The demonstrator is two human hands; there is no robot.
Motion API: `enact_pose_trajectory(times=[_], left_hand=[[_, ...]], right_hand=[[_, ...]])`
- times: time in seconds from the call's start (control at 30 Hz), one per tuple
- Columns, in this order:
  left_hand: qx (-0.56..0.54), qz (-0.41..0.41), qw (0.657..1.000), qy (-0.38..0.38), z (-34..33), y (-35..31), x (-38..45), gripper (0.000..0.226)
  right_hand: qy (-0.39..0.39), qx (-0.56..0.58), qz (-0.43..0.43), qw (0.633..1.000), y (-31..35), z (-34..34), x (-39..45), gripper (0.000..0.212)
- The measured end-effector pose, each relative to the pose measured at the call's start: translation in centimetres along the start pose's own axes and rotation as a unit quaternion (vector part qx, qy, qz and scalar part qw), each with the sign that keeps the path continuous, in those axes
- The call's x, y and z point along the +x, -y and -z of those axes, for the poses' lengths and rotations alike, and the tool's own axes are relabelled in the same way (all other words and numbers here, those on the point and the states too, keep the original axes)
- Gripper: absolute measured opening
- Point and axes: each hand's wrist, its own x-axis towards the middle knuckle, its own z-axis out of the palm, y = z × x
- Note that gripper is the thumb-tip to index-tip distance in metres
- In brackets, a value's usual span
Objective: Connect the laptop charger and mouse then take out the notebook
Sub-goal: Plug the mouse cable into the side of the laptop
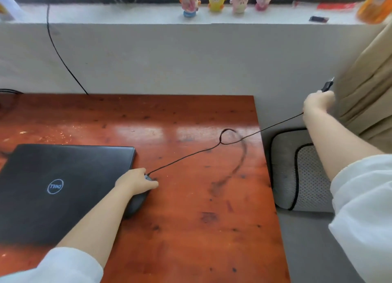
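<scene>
While left hand (135,182) cups rounded mouse (135,204), right hand (318,102) pinching plug (327,85)

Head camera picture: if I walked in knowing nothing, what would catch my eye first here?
Probably the thin black mouse cable stretched across the red-brown wooden table, with one loop in it. The left hand rests on the black mouse beside the closed laptop, while the right hand holds the plug end up past the table's right edge. Four colourful little figurines line the windowsill behind.

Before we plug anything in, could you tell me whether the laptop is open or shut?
Shut: the Dell laptop lies flat on the table, lid logo facing up.
</scene>
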Motion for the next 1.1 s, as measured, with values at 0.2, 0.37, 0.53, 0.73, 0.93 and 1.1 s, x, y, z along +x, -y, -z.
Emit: enact_pose_trajectory(times=[0.2,0.37,0.53,0.73,0.93,1.1], left_hand=[[0.044,0.005,0.998,-0.033,1.3,-5.4,0.5,0.044],[-0.011,-0.046,0.999,-0.019,0.6,-10.8,0.3,0.040],[-0.326,0.071,0.943,0.012,-1.1,-11.3,1.3,0.024],[-0.407,0.016,0.913,0.012,-2.6,-11.6,1.6,0.017],[-0.350,-0.058,0.935,0.009,-2.6,-7.2,-0.4,0.065],[-0.250,-0.031,0.946,-0.206,-1.0,1.3,-2.3,0.038]], right_hand=[[0.129,-0.278,0.214,0.927,-1.3,-2.6,-5.4,0.029],[0.254,-0.297,0.328,0.860,-2.7,-6.0,-10.3,0.025],[0.253,-0.281,0.386,0.842,-1.1,-6.5,-9.8,0.025],[0.343,-0.166,0.334,0.862,2.8,-8.0,-10.5,0.025],[0.492,-0.280,0.332,0.754,2.7,-12.7,-16.0,0.035],[0.576,-0.389,0.381,0.610,-0.1,-17.4,-22.8,0.044]])
